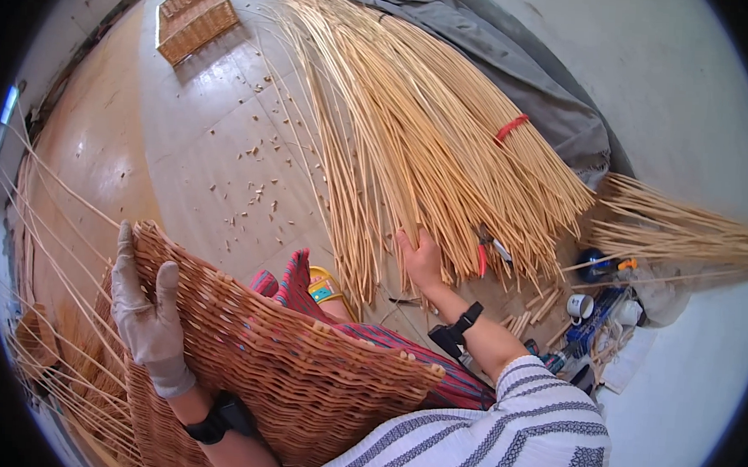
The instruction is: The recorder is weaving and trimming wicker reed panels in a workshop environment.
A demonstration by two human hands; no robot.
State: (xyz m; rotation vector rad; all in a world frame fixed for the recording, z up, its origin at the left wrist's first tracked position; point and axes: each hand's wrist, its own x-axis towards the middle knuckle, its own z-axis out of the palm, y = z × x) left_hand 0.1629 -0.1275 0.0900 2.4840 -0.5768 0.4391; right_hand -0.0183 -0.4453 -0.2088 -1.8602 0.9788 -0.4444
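- Our left hand (pixel 146 310), in a grey glove, lies flat and open against the outer wall of the half-woven wicker basket (pixel 282 364), fingers spread, steadying it rather than gripping.
- Our right hand (pixel 422 260), bare, reaches forward into the cut ends of the willow rod bundle (pixel 429 143); its fingers are buried among the rods, so we cannot tell whether they have closed on one.
- That basket rests across our lap, just beside the left hand and well short of the right, with loose upright stakes (pixel 48 242) fanning out to the left.
- Red-handled cutters (pixel 483 254) lie just right of the right hand, on the rod ends.
- A red tie (pixel 511 127) binds the bundle farther ahead.
- Risks, as we judge them: with only a flat palm on it, the basket could tip or slide off the lap as we lean forward; a rod drawn from the packed bundle could drag its neighbours loose; the free stakes could kink if the basket rolls onto them.
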